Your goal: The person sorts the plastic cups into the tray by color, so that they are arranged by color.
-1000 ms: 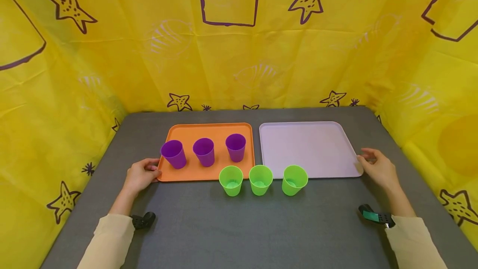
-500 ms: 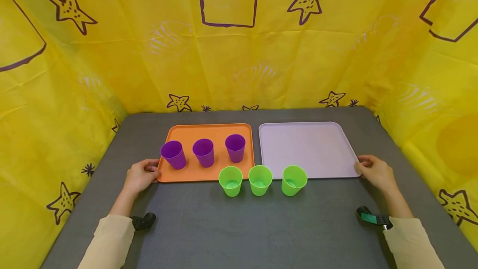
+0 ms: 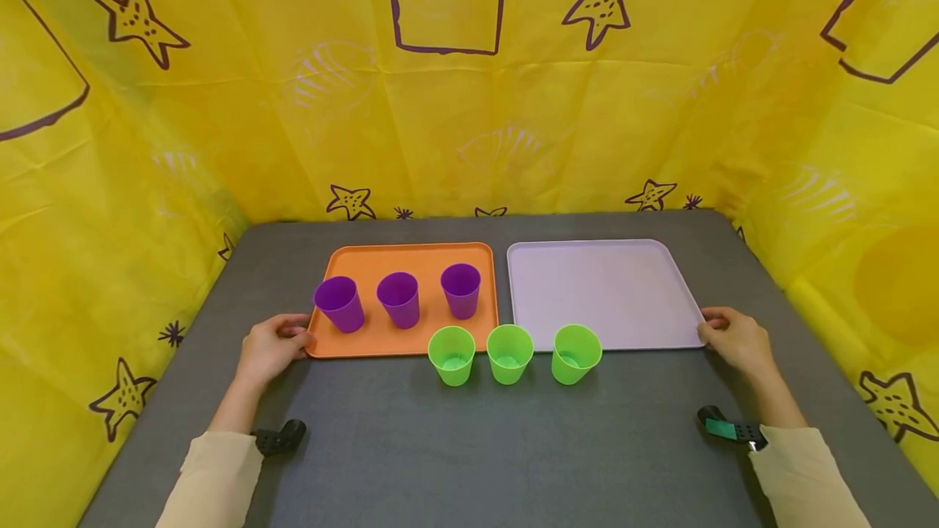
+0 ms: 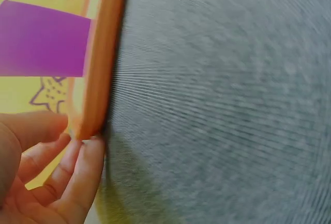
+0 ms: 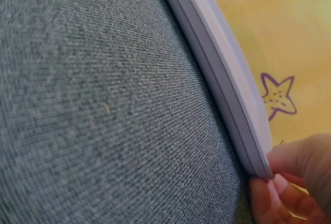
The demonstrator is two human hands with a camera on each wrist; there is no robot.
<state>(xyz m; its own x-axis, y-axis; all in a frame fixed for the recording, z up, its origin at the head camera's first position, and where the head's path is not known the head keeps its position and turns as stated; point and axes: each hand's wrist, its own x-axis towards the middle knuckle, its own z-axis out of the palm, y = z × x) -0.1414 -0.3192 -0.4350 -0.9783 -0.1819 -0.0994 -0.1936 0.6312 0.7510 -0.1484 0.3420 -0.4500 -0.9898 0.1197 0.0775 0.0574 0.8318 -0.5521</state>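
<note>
My left hand is at the near left corner of an orange tray; in the left wrist view its thumb lies on one side of the rim and its fingertips touch beneath the corner. Three purple cups stand upright in a row on this tray. The right hand pinches the near right corner of a lavender tray, thumb over the rim and fingers below, as the right wrist view shows. Three green cups stand in a row along the trays' near edges.
Both trays lie side by side on a grey table, a narrow gap between them. A yellow patterned curtain surrounds the table at the back and sides. Each wrist wears a black camera.
The right hand has come down slightly and its fingers have closed onto the lavender tray's corner. The left hand stays at the orange tray's corner; cups have not visibly moved.
</note>
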